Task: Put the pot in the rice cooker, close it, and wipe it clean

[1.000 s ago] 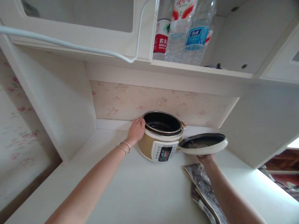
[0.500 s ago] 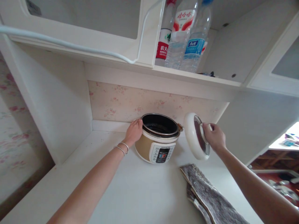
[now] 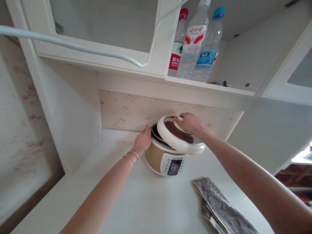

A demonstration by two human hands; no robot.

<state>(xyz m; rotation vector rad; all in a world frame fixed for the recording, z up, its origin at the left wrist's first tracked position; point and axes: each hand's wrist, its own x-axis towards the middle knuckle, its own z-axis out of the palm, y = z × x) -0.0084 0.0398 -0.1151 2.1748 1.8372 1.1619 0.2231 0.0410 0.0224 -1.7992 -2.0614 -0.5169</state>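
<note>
Nearby, a folded gray cloth lies on the white bench, close to the right arm and apart from the rice cooker. Two thin silver bangles sit on the left wrist. The rice cooker is gold and white. It stands upright past the cloth, over to the left, with its button panel facing front. The left hand is at the cooker's left side. Its fingers are close together by the top edge; I cannot tell if they pinch it. The right hand is up above the cooker. Its fingers are curled around the handle of the round lid, so the lid is right under them. The lid is tipped, over the right part of the cooker's top. The black inner pot peeks out between the lid and the left hand. Behind that is wallpaper with pink flowers. Higher up, plastic bottles stand on a shelf, one with a red cap and one with a blue cap.
</note>
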